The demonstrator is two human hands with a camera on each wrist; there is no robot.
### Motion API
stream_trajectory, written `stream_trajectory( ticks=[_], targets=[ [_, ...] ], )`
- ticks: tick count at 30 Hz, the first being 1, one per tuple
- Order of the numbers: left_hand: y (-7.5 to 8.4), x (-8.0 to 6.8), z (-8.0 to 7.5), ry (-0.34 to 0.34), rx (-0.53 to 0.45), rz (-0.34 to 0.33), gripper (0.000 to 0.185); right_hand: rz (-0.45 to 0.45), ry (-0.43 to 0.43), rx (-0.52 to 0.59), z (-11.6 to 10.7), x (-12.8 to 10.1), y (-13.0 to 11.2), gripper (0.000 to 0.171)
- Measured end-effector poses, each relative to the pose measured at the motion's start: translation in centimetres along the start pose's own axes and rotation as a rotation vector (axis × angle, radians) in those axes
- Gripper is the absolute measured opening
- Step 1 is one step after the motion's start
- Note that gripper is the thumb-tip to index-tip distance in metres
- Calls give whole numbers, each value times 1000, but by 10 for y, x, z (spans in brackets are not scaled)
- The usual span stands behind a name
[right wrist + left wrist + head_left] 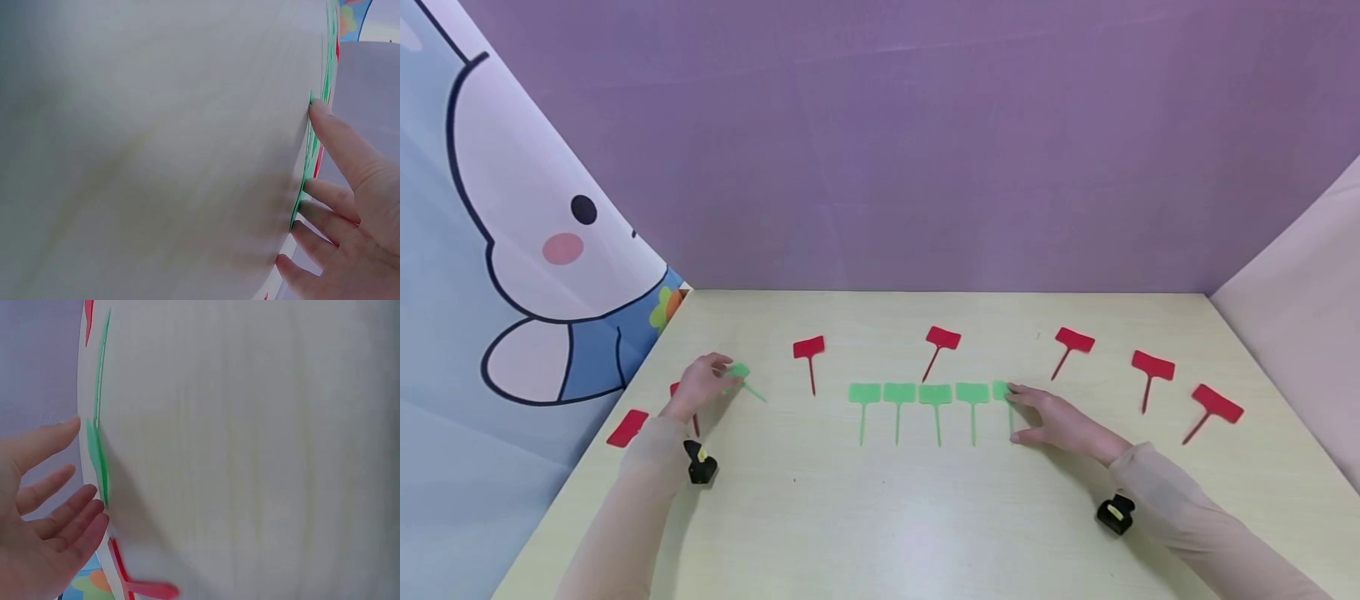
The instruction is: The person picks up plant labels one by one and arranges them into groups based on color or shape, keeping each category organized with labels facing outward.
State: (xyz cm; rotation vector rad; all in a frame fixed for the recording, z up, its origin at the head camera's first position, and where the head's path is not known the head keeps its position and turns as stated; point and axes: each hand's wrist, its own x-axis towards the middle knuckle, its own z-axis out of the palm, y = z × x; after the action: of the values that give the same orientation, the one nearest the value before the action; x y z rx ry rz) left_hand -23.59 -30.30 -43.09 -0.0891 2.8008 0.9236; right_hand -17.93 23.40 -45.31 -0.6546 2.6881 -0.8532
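A T-shaped green plant label (754,391) lies slanted at the left of the table, its stem pointing to the lower right. My left hand (702,384) is at its head, and in the left wrist view the fingers (82,534) are spread beside the green label (99,459). Several green plant labels (936,395) form a level row in the middle, heads up and stems down. At the row's right end, my right hand (1060,423) touches the last green label (1000,390) with loosely straight fingers, partly covering its head. The right wrist view shows the fingertips along a green label's edge.
Several red T-shaped labels lie scattered behind and beside the row, among them one red label (809,348) at back left and another (1217,403) at far right. A red label (627,428) is partly under the left forearm. A purple backdrop (925,167) borders the pale table (880,533).
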Motion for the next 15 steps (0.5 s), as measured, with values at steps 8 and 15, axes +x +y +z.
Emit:
stream_trajectory(
  ticks=[8, 15],
  targets=[
    [0, 5, 2, -57, 28, -25, 59, -9, 2, -7, 1, 0, 1, 68],
    [0, 6, 3, -70, 46, -30, 60, -31, 20, -11, 2, -1, 0, 69]
  ],
)
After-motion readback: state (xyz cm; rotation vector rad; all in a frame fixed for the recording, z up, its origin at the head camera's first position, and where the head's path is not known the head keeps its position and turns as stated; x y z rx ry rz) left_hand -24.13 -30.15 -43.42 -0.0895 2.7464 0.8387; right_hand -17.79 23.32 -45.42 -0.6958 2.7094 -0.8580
